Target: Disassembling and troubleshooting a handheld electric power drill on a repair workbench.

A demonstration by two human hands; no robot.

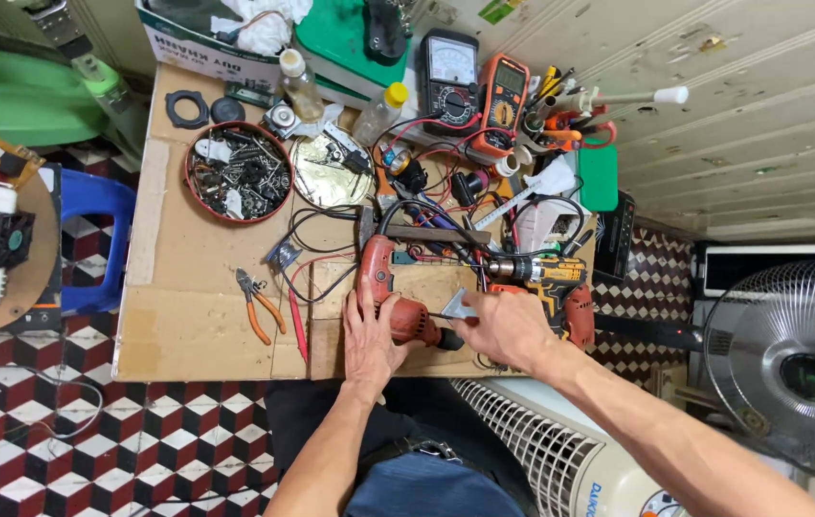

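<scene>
- as you look down at the cardboard-covered workbench (187, 325), your left hand (369, 337) lies flat, fingers loosely spread, pressing on the red electric drill (394, 292) that lies on its side near the bench's front edge.
- your right hand (506, 328) is curled around a small grey metal tool (458, 308), pinched in the fingers and touching the drill's chuck end.
- a second drill, black and yellow (546, 273), lies just beyond your right hand.
- orange-handled pliers (259, 304) rest to the left of the red drill, well apart from it.
- a round red tin of screws and metal parts (238, 172) sits farther back on the left.
- two multimeters, one black (449, 78) and one orange (500, 103), stand at the back amid tangled wires.
</scene>
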